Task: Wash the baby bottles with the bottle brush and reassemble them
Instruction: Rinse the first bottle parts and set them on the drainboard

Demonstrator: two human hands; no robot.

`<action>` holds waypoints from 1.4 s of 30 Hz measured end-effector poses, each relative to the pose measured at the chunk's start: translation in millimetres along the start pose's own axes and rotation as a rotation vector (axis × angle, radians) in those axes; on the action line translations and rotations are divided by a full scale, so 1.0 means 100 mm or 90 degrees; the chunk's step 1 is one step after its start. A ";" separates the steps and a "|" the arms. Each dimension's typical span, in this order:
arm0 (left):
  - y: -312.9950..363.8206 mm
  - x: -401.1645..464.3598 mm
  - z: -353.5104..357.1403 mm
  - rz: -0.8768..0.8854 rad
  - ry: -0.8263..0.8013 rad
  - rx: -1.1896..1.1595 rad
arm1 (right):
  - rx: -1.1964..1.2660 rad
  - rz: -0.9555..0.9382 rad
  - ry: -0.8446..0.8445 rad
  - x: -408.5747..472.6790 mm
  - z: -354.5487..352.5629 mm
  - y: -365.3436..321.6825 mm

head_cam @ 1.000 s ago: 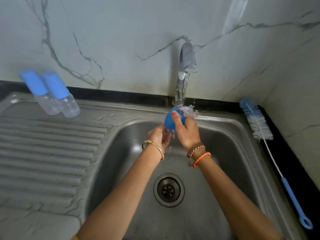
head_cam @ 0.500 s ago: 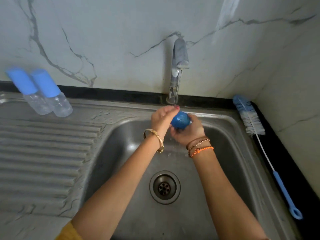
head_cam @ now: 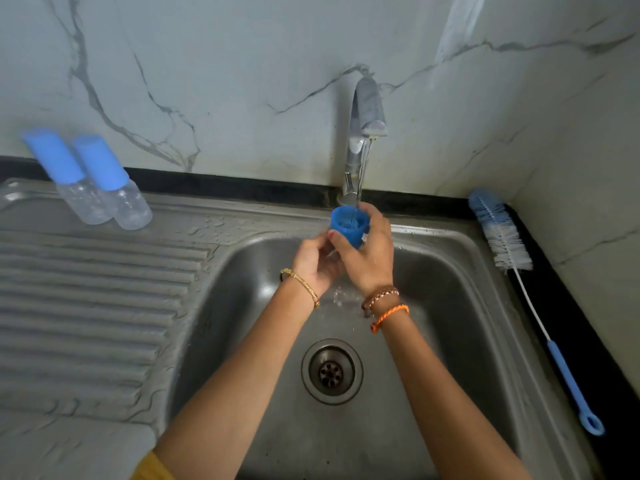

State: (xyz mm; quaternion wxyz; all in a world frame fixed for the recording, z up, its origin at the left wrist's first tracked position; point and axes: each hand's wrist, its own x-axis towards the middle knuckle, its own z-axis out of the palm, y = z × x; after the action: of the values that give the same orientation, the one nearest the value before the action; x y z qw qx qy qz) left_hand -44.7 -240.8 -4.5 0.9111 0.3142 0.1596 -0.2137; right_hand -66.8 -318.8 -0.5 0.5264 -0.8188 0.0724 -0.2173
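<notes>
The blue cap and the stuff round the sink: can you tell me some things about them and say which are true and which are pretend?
1. The right hand holds the blue cap under running water from the tap. True.
2. The bottle brush is in the left hand. False: it lies on the counter right of the sink.
3. Two capped baby bottles stand on the draining board. True.
4. The cap's open side faces down. False: it faces up, catching the water.
</notes>
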 end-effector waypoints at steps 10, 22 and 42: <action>0.11 -0.14 0.02 0.019 0.083 0.165 | 0.527 0.451 -0.107 0.03 -0.18 -0.24; -0.15 -0.50 -0.52 -0.017 0.158 0.636 | -0.141 0.295 -0.241 -0.49 -0.46 0.04; -0.13 -1.17 -0.96 0.105 0.042 1.001 | -0.406 0.230 -0.239 -1.18 -0.66 0.22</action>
State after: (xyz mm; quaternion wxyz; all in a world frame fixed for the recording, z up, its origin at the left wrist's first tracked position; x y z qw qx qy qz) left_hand -166.8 -154.8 -33.3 0.4294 0.8830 -0.0351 -0.1860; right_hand -198.2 -342.0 -29.9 0.2796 -0.9406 0.1812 0.0651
